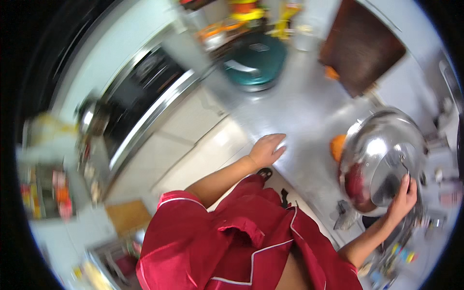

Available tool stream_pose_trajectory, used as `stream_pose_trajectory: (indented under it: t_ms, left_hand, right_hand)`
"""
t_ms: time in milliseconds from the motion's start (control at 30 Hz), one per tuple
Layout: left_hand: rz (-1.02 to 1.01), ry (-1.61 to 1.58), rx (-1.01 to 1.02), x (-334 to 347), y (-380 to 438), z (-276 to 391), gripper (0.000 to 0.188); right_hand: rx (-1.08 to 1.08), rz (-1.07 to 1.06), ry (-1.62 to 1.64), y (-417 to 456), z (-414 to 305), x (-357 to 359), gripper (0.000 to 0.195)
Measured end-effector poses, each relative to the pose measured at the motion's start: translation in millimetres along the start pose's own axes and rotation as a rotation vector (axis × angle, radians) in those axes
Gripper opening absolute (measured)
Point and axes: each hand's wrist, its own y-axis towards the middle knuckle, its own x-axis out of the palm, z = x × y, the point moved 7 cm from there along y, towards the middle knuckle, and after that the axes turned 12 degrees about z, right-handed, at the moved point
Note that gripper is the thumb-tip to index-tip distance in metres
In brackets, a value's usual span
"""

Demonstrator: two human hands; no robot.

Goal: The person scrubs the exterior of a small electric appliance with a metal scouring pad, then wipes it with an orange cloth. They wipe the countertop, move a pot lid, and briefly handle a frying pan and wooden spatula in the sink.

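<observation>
A large shiny metal lid (366,145) with a round glass-like middle is on the right side of the view. My right hand (403,199) is closed around the handle (405,166) at its centre. The shirt's red shows as a reflection in the metal. Whether the lid rests on something or hangs above the counter, I cannot tell. My left hand (268,150) is over the near edge of the stainless steel counter (290,108), thumb apart from the fingers, holding nothing visible. An orange item (338,146) peeks out beside the lid.
A green round lidded appliance (255,61) stands on the counter's far part, near blurred jars (217,32). A dark brown board (362,47) leans at the upper right. Left is a black-fronted built-in appliance (145,83). A crumpled plastic bag (346,216) lies below the lid.
</observation>
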Motion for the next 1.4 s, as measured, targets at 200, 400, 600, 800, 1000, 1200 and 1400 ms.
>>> stream_pose_trajectory:
  t_ms: [200,400,600,800,1000,1200,1400]
  left_hand:
    - [0.223,0.227,-0.562,-133.9,-195.8,-33.9,0.035]
    - [0.195,0.084,-0.72,-125.8,-247.3,-30.0,0.035]
    - [0.06,0.077,-0.666,-149.5,-274.4,-50.1,0.037]
    - [0.122,0.065,-0.758,-230.8,-294.3,-121.0,0.039]
    - [0.171,0.201,-0.757,-323.4,-305.7,-162.1,0.04]
    - [0.342,0.212,-0.862,-375.6,-330.4,-199.9,0.039]
    - [0.45,0.209,-0.967,-380.0,-336.2,-239.9,0.038]
  right_hand:
    - [-0.04,-0.242,0.307,-13.6,33.5,48.1,0.028]
    - [0.276,-0.438,0.717,-71.9,14.5,119.2,0.024]
    - [0.178,-0.702,0.577,-164.3,-79.0,179.6,0.023]
    - [0.057,-0.955,0.571,-287.0,-205.4,252.2,0.025]
    - [0.028,-1.091,0.543,-383.8,-294.7,331.4,0.03]
    - [0.043,-1.084,0.639,-425.6,-360.9,448.4,0.033]
    - [0.245,-0.964,0.785,-418.8,-427.0,605.0,0.037]
